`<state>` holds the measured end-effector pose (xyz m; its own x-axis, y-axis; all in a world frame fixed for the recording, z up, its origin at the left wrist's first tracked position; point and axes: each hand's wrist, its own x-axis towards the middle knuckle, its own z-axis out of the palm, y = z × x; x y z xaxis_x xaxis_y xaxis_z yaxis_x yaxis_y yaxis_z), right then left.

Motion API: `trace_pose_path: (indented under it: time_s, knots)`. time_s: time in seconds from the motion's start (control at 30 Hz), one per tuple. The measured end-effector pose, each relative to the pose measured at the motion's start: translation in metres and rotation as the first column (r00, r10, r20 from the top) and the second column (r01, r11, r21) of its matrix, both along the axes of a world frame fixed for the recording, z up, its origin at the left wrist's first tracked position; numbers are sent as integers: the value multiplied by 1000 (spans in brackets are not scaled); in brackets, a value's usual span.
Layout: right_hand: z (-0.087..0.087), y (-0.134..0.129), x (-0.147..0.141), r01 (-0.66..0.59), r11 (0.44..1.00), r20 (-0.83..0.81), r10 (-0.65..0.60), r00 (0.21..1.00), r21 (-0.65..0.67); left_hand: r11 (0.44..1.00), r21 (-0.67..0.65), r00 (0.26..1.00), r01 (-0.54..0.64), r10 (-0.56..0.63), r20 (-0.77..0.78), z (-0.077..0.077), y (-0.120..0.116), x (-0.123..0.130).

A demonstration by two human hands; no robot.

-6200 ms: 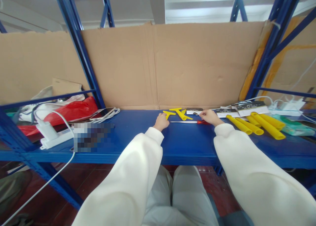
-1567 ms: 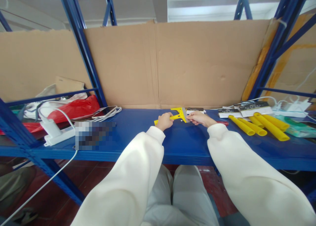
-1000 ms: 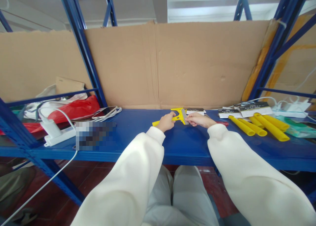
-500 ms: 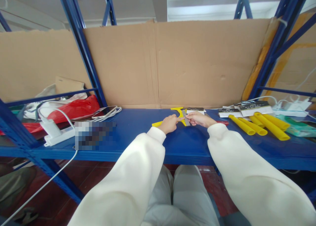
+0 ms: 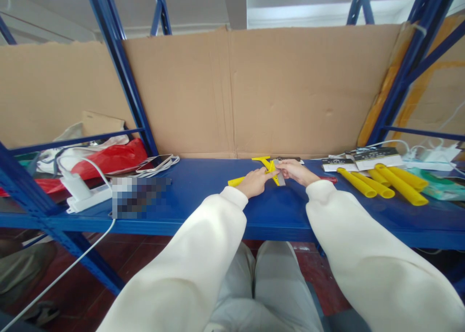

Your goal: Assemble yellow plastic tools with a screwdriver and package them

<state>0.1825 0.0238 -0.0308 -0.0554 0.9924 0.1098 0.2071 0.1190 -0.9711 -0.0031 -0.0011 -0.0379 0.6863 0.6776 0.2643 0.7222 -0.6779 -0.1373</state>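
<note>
A cardboard panel [image 5: 290, 90] stands along the far side of the blue shelf [image 5: 203, 196]. At the right of the shelf lie five hollow yellow tubes [image 5: 401, 184], with no head on any of them, and just beyond them the black-and-white packets [image 5: 376, 158].

At the middle, the left hand [image 5: 254, 182] covers and grasps the yellow scraper [image 5: 236, 181], whose handle end shows at its left; its fingers reach the head. The right hand [image 5: 296, 171] pinches the far end of the flat metal blade [image 5: 281, 179], set along the right edge of that head. A red tool handle [image 5: 330, 179] lies near the right wrist. Just beyond the left hand is a yellow T-shaped piece [image 5: 260, 158]; whether it touches the scraper cannot be told.

The work looks part-way: the blade seems placed against the head, but no fastening can be made out. The T-shaped piece shows no blade, and the tubes lie apart, so those appear not yet dealt with.
</note>
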Motion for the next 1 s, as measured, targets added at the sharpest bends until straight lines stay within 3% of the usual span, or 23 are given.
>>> trace_pose_path:
  time_s: [0.27, 0.53, 0.7, 0.83, 0.93, 1.0]
  knots:
    - [-4, -1, 2, -46, 999, 22, 46, 999, 14, 1000, -21, 1000, -13, 14, 27, 3, -3, 1]
    - [0, -3, -4, -6, 999, -12, 5, 1000, -46, 1000, -12, 1000, -11, 11, 22, 3, -2, 1]
    - [-4, -1, -4, 16, 1000, 32, -16, 999, -3, 999, -32, 999, -23, 25, 42, 3, -1, 1]
    - [-11, 13, 7, 201, 971, 159, -220, 962, 126, 994, -79, 993, -78, 84, 77, 5, 1, -1]
    - [-14, 26, 23, 337, 906, 302, -406, 862, 257, 988, -101, 984, -115, 127, 123, 6, 4, -4]
    - [-17, 33, 33, 356, 883, 397, -458, 795, 305, 986, -112, 980, -123, 138, 144, 7, 6, -6]
